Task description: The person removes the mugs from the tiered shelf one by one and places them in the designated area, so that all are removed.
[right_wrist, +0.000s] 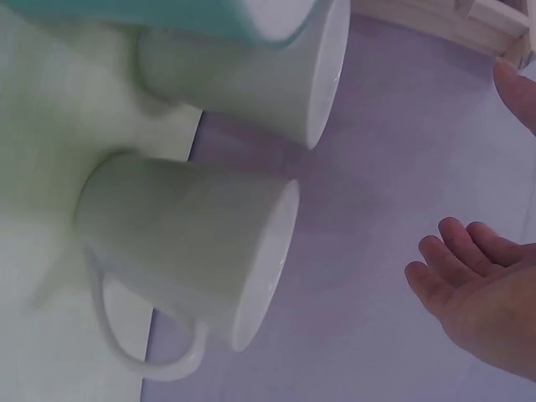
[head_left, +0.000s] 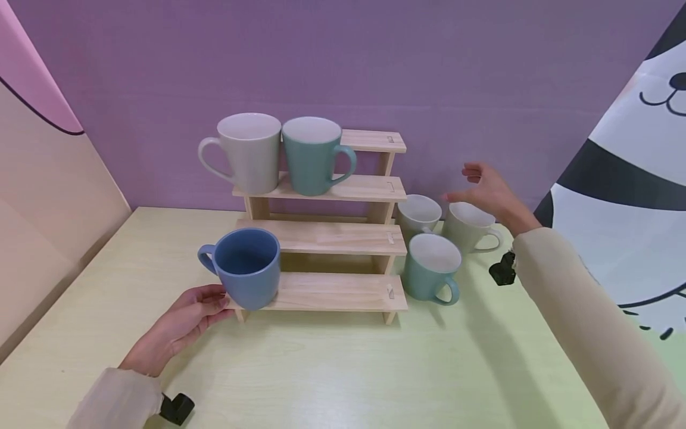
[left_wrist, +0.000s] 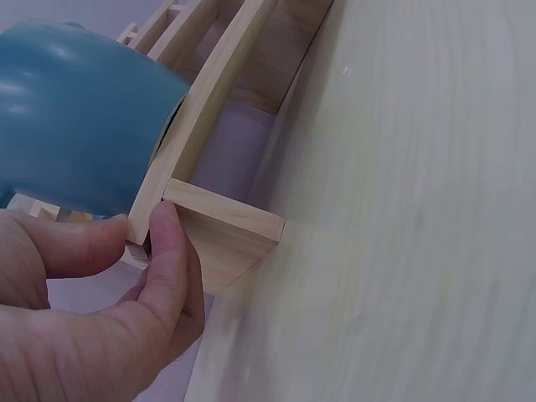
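My left hand (head_left: 184,319) pinches the left end of the lowest board of a stepped wooden rack (head_left: 337,292), thumb above and fingers below in the left wrist view. Just over that hand, a blue mug (head_left: 249,271) stands on the lowest step, handle to the left. Above the mugs at the right, my right hand (head_left: 490,190) is held in the air, thumb and fingers spread apart around nothing. Closest beneath it is a whitish mug (right_wrist: 184,243), upright on the table with its handle to the right. Beside that one stand another whitish mug (head_left: 418,214) and a teal mug (head_left: 434,268).
A white mug (head_left: 252,155) and a second teal mug (head_left: 316,158) stand side by side on an upper step of the rack. The pale wooden table (head_left: 332,369) meets a purple backdrop (head_left: 343,59) behind. A panda-print panel (head_left: 621,179) borders the right side.
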Motion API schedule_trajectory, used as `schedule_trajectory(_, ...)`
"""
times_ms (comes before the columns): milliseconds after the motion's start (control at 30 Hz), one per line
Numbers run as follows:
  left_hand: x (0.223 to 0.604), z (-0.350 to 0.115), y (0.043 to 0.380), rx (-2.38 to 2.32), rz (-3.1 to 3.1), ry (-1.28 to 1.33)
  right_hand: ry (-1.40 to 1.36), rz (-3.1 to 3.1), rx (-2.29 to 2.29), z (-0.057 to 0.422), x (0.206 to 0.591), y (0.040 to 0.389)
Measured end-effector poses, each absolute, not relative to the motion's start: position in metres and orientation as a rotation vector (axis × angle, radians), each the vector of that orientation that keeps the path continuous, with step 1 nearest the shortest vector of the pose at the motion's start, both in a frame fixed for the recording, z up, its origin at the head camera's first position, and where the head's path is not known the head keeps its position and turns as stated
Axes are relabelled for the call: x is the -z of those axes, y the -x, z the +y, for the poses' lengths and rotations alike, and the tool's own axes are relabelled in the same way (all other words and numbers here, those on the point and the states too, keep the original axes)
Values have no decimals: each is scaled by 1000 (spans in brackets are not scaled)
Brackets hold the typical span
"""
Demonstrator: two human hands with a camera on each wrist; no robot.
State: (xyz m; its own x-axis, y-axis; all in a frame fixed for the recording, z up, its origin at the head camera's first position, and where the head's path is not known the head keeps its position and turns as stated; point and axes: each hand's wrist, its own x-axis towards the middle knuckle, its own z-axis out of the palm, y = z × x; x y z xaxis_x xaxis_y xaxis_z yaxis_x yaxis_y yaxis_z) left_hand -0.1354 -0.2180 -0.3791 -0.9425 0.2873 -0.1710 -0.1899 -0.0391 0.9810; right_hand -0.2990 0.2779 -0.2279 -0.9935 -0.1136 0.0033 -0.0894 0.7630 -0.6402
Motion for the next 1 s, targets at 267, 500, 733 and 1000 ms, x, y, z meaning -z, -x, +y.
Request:
schedule_trajectory(267,379,-218,135,-2042,1919,-108,185,2913,1054,260,220,298)
schedule_trajectory(500,392,-226,140,-2114,1832,-213,207,2907,1086,245,212,297)
schedule_trajectory(733,385,-221,137,-2073,1889,-128,264,2909,1076,231,207,296)
schedule_trajectory(1000,379,-217,133,-2035,1939,-81,280,2893,1086,217,202,295)
